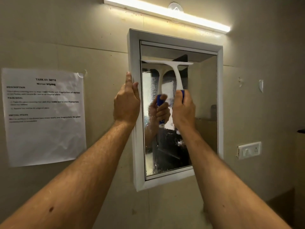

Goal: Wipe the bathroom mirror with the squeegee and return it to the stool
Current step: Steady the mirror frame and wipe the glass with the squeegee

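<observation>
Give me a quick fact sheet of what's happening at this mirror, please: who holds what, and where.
right hand: grips the blue handle of the squeegee
squeegee blade: lies across the upper part of the mirror glass, near its top
left hand: holds the left side of the white mirror frame
glass: wet streaks and droplets on the lower part
paper notice: stuck on the wall left of the mirror
tube light: lit, above the mirror
switch plate: on the wall to the right
stool: not in view
</observation>
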{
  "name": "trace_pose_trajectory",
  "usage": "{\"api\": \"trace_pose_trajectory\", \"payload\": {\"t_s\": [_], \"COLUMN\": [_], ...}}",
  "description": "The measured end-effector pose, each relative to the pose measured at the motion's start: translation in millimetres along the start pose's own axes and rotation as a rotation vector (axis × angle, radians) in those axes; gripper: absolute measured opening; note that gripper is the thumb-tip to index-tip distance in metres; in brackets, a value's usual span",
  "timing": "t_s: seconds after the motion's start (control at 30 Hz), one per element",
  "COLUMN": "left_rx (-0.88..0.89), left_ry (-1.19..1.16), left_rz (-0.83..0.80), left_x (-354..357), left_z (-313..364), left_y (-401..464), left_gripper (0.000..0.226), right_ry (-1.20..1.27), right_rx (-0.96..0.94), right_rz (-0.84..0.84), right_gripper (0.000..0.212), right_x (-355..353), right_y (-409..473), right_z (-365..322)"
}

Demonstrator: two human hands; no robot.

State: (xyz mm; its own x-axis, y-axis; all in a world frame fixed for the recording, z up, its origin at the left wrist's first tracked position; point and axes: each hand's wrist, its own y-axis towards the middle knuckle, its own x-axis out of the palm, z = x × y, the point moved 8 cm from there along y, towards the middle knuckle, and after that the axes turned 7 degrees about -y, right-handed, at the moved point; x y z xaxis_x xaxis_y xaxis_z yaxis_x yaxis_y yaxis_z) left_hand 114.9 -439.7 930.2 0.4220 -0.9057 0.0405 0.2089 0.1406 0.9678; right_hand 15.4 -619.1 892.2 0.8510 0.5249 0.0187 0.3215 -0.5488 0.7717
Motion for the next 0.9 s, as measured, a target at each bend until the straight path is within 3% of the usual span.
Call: {"api": "trace_pose_trajectory", "payload": {"t_s": [0.13,0.37,0.6,0.9], "left_rx": [-0.019,-0.026,-0.029,-0.037], "left_ry": [0.001,0.002,0.006,-0.031], "left_rz": [-0.003,-0.020,-0.016,-0.038], "left_x": [-2,0,3,7], "left_z": [2,1,-2,-5], "left_y": [-3,-6,-6,-5], "left_gripper": [0.049,0.050,0.050,0.050], "right_ry": [0.005,-0.031,-0.011,-0.017], "right_rx": [0.002,0.048,0.044,0.018], "right_rz": [-0.032,-0.053,-0.052,-0.036], "right_gripper": [0.026,0.023,0.032,0.023], "right_x": [3,-2,-1,-1], "right_y": [-6,-58,-13,-47], "right_z": [-3,50,12,44]}}
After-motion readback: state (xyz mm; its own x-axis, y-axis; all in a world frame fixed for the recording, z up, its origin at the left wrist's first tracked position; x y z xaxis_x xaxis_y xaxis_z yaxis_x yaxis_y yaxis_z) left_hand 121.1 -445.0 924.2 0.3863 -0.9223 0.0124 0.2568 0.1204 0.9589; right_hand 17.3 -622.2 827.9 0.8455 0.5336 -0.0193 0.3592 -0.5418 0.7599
